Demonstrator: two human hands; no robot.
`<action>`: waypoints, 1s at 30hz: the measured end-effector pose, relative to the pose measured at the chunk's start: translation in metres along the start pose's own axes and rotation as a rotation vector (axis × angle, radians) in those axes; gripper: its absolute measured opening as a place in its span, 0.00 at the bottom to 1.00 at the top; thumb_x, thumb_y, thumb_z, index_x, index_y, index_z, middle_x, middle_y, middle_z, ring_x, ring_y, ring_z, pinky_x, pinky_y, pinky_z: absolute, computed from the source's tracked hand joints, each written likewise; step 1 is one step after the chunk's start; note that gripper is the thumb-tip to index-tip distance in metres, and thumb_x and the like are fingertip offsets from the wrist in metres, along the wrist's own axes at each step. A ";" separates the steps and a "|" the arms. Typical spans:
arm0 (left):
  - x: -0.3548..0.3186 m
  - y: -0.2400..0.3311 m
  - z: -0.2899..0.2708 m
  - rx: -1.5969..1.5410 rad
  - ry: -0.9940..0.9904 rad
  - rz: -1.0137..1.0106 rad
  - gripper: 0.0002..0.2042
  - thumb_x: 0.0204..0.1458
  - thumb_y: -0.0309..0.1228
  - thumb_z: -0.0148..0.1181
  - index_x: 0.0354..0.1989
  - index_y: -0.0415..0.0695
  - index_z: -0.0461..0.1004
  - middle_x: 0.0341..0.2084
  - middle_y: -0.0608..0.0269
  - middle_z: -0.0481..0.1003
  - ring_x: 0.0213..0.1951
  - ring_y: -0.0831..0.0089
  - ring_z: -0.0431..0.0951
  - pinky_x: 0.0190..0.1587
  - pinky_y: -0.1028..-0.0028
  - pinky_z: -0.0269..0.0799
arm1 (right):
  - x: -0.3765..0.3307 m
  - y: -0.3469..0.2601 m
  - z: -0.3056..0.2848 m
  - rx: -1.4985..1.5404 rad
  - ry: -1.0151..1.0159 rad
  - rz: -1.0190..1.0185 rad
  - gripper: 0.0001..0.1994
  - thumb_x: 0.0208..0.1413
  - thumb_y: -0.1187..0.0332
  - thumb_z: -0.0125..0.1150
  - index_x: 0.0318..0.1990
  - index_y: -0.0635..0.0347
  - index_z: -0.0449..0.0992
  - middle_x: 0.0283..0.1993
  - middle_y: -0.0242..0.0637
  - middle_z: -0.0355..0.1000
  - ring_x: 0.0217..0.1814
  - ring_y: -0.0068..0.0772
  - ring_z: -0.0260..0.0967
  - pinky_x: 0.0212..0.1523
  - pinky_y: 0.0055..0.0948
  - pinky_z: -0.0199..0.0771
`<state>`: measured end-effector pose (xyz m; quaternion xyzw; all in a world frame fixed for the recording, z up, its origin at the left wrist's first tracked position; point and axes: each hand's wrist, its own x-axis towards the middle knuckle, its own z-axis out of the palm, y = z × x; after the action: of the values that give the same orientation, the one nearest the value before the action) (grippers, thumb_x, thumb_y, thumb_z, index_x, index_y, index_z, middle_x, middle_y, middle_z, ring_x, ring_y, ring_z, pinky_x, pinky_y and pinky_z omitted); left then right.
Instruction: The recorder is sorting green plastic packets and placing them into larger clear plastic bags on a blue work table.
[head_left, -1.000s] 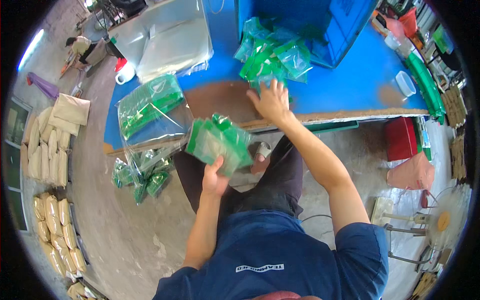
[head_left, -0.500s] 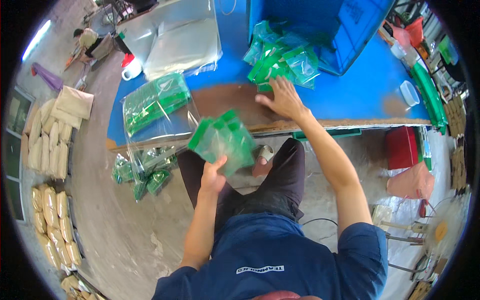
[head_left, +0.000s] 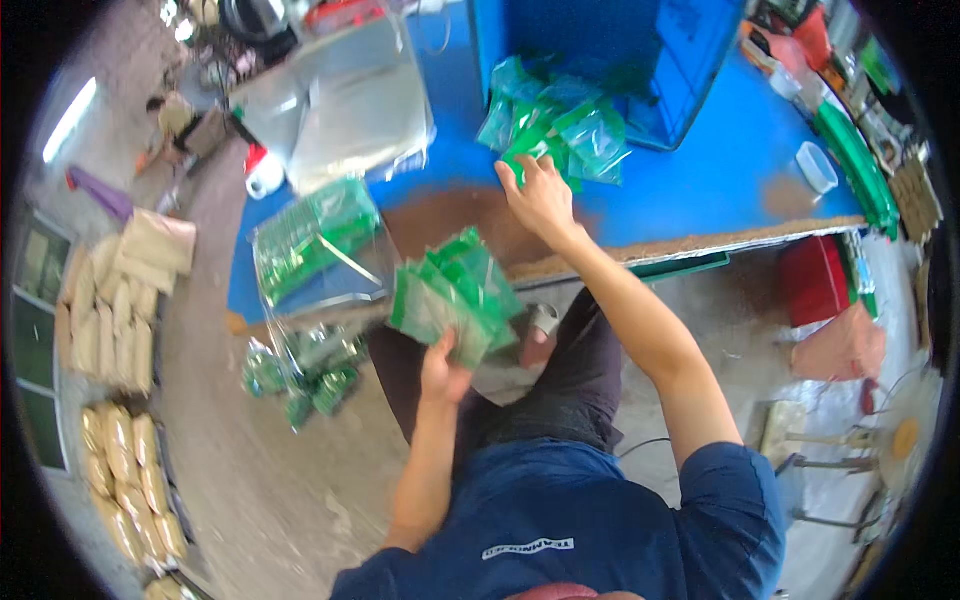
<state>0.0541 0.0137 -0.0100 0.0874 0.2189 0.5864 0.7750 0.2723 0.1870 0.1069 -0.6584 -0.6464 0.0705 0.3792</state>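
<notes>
My left hand [head_left: 445,375] grips a fanned stack of flat plastic packets [head_left: 455,295], clear with green bands, over my lap near the table edge. The thumb lies on top of the stack. At the near side of a loose heap of similar green and clear packets [head_left: 570,125], my right hand [head_left: 543,205] has its thumb and fingers apart. Its fingertips are at the lowest green packet; whether they touch it is hard to see. The heap spills from a blue bin [head_left: 690,90] lying on its side. Left of my hands, a large clear bag [head_left: 315,240] holds more green packets.
A stack of clear plastic sheets or bags [head_left: 355,110] lies at the table's back left, beside a white bottle with a red top [head_left: 263,175]. A small clear tub [head_left: 817,168] sits at the right. Filled green bags [head_left: 310,375] rest on the floor below the table's left end.
My right hand has drawn slightly left and its fingers are less spread. The packets in my left hand are fanned at a slightly different angle. The whole view has shifted a little.
</notes>
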 end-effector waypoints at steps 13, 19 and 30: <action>-0.036 0.016 -0.028 0.021 -0.038 -0.048 0.26 0.57 0.29 0.58 0.64 0.38 0.63 0.60 0.54 0.70 0.61 0.55 0.69 0.67 0.55 0.62 | -0.056 0.009 0.009 -0.229 -0.318 -0.260 0.46 0.47 0.32 0.62 0.60 0.65 0.64 0.68 0.59 0.56 0.73 0.69 0.46 0.68 0.72 0.43; -0.032 0.008 -0.022 -0.012 -0.044 -0.084 0.27 0.54 0.29 0.62 0.63 0.38 0.65 0.60 0.55 0.70 0.61 0.56 0.69 0.67 0.56 0.61 | -0.077 0.041 -0.036 -0.118 -0.247 -0.403 0.48 0.38 0.48 0.78 0.63 0.65 0.60 0.68 0.54 0.55 0.71 0.60 0.53 0.70 0.50 0.55; -0.013 -0.023 0.031 -0.251 -0.180 -0.190 0.23 0.54 0.31 0.64 0.59 0.39 0.70 0.55 0.57 0.74 0.58 0.58 0.72 0.66 0.57 0.63 | -0.150 -0.015 -0.052 0.758 -0.437 0.088 0.20 0.70 0.56 0.46 0.54 0.66 0.73 0.47 0.46 0.72 0.52 0.33 0.69 0.56 0.38 0.67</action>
<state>0.0846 -0.0018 0.0119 0.0214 0.0810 0.5231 0.8482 0.2677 0.0281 0.0930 -0.4691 -0.6113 0.4562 0.4452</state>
